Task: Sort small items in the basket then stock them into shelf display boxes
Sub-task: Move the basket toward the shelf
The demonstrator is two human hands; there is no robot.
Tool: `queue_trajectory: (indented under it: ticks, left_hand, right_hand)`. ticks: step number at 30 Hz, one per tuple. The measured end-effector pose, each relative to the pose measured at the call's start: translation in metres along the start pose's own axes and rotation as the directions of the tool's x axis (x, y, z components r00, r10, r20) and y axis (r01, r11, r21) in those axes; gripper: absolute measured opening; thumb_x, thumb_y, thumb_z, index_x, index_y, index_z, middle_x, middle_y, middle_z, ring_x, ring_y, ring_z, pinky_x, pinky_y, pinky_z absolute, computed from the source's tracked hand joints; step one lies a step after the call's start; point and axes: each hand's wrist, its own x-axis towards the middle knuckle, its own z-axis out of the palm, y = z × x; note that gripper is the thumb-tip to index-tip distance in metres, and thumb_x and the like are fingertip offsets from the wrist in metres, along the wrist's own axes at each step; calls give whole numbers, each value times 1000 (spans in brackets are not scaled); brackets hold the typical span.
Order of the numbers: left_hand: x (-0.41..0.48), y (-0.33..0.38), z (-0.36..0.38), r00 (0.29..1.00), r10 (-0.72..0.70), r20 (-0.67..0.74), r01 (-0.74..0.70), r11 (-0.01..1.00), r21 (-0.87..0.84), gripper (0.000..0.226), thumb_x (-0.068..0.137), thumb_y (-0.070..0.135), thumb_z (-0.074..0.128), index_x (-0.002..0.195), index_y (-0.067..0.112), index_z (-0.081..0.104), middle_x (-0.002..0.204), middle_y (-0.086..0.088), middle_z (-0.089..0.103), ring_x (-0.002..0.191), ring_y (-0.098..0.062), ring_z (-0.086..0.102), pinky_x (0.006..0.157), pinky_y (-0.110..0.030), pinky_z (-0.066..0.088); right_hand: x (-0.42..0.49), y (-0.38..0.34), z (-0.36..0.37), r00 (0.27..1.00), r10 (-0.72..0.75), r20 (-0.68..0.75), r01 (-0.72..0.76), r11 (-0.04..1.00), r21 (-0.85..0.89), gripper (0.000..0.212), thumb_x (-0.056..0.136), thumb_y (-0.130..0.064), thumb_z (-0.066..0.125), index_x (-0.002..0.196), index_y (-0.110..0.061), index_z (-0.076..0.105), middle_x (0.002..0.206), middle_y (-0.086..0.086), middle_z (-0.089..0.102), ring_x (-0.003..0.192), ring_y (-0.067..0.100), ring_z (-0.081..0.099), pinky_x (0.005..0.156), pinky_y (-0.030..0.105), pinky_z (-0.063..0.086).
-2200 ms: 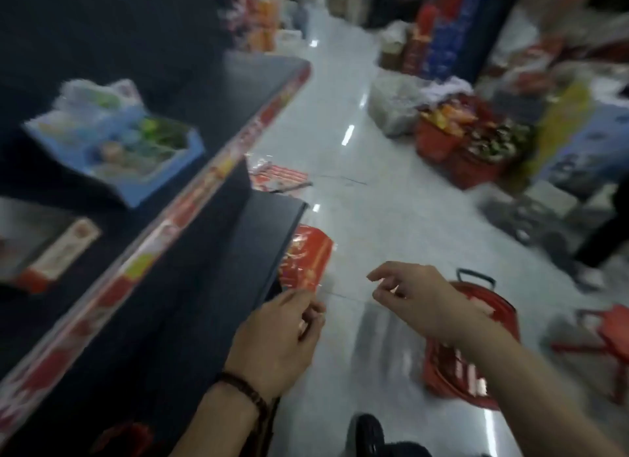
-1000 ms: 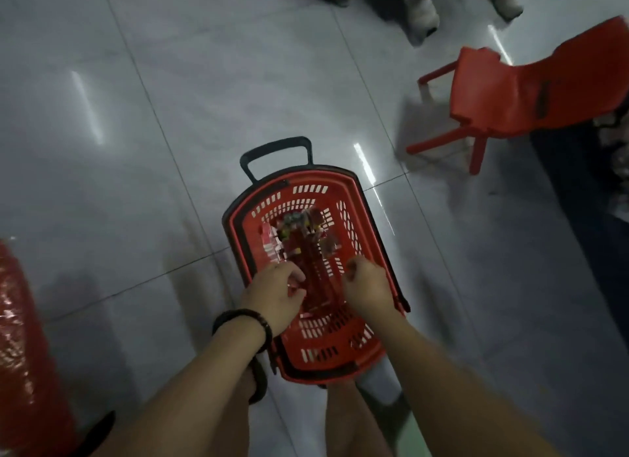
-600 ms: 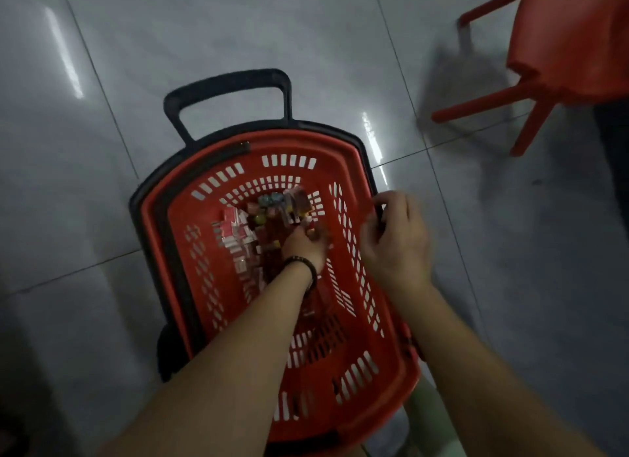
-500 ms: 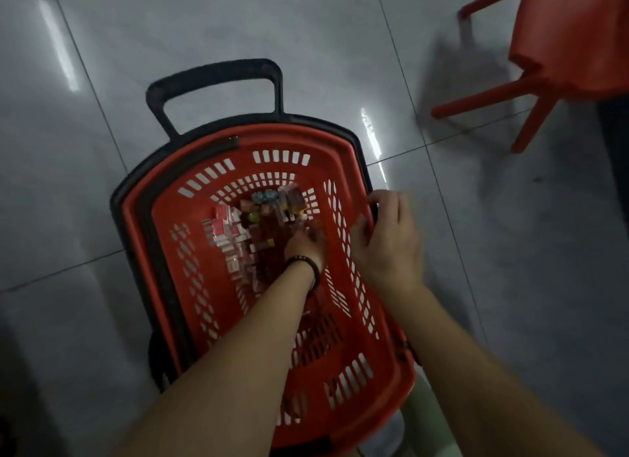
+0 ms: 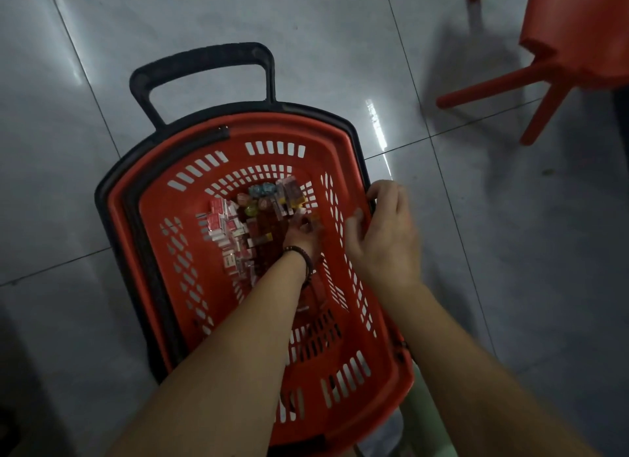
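Observation:
A red plastic basket (image 5: 163, 252) with a black pull handle (image 5: 204, 68) stands on the tiled floor below me. At its bottom lies a heap of small items: several red-and-white boxes (image 5: 223, 227) on the left, dark and coloured packets (image 5: 272, 198) further back. My left hand (image 5: 303, 235), a dark bead bracelet on its wrist, reaches down into the heap, fingers curled among the items; whether it holds one is hidden. My right hand (image 5: 381, 232) rests over the basket's right rim, fingers bent on the edge.
A red plastic chair (image 5: 561, 48) stands on the floor at the upper right. Grey glossy tiles surround the basket. A pale green object (image 5: 425, 419) shows under the basket's near right corner.
I have turned from the shelf and bent over the basket. My left hand went down into the items; my right hand moved to the right rim. Over the last half second, little has shifted.

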Motion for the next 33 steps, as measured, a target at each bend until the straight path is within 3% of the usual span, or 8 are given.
queue_trajectory:
  ticks: [5, 11, 14, 17, 21, 26, 31, 33]
  left_hand:
    - [7, -5, -3, 1000, 4, 15, -5, 998, 55, 55, 84, 23, 78, 137, 16, 61, 124, -14, 73, 108, -34, 74, 94, -54, 61]
    - [-22, 2, -13, 998, -11, 58, 15, 998, -63, 67, 82, 28, 85, 143, 33, 56, 125, -3, 73, 113, -27, 71, 101, -53, 56]
    - [-55, 11, -32, 984, 11, 176, 18, 987, -160, 59, 87, 39, 79, 142, 36, 57, 126, 0, 74, 118, -25, 70, 106, -51, 53]
    - [-103, 26, -62, 940, 3, 342, 116, 938, -327, 52, 104, 24, 63, 153, 25, 47, 140, -5, 68, 129, -27, 64, 111, -51, 49]
    - [-185, 70, -119, 871, 75, 485, 201, 847, -491, 45, 103, 16, 52, 149, 13, 55, 145, -21, 61, 134, -42, 58, 108, -58, 50]
    - [-314, 141, -174, 848, 252, 466, -2, 881, -473, 51, 92, 1, 66, 141, 13, 63, 126, -20, 69, 113, -36, 68, 95, -48, 58]
    - [-463, 197, -223, 842, 385, 378, -230, 890, -394, 44, 101, -6, 54, 141, 10, 58, 137, -26, 64, 127, -43, 62, 109, -58, 50]
    - [-525, 216, -240, 828, 444, 343, -315, 874, -370, 39, 101, -9, 53, 136, 6, 59, 132, -27, 66, 122, -42, 65, 103, -52, 55]
  right_hand:
    - [0, 0, -1, 999, 31, 25, -31, 1000, 5, 23, 101, -27, 60, 115, -20, 43, 107, -2, 49, 80, 15, 58, 62, 40, 59]
    - [1, 2, 0, 999, 33, 27, -33, 999, 9, 23, 100, -27, 60, 114, -18, 44, 107, -2, 49, 76, 11, 54, 58, 26, 48]
    - [1, 0, -4, 996, 52, 67, -51, 999, -11, 24, 102, -29, 59, 115, -21, 41, 109, -3, 48, 78, 15, 58, 60, 34, 56]
    - [-3, -8, -20, 989, 102, 105, -95, 993, -72, 23, 104, -34, 59, 117, -27, 42, 116, -4, 51, 87, 17, 62, 67, 44, 61]
    - [-18, -46, -64, 983, 128, 130, -122, 991, -52, 23, 102, -32, 62, 122, -25, 53, 121, -3, 55, 97, 18, 62, 78, 46, 61]
    - [-48, -160, -151, 982, -82, 172, 53, 984, 172, 18, 99, -23, 69, 117, -20, 67, 108, -5, 64, 87, 0, 56, 79, 11, 48]
    - [-84, -306, -272, 954, -193, 228, 74, 893, 444, 30, 97, -21, 74, 126, -28, 72, 117, -14, 70, 109, 4, 65, 95, 31, 56]
    - [-101, -352, -320, 932, -262, 251, 118, 873, 473, 33, 96, -25, 76, 128, -32, 73, 119, -16, 70, 112, 3, 65, 96, 31, 56]
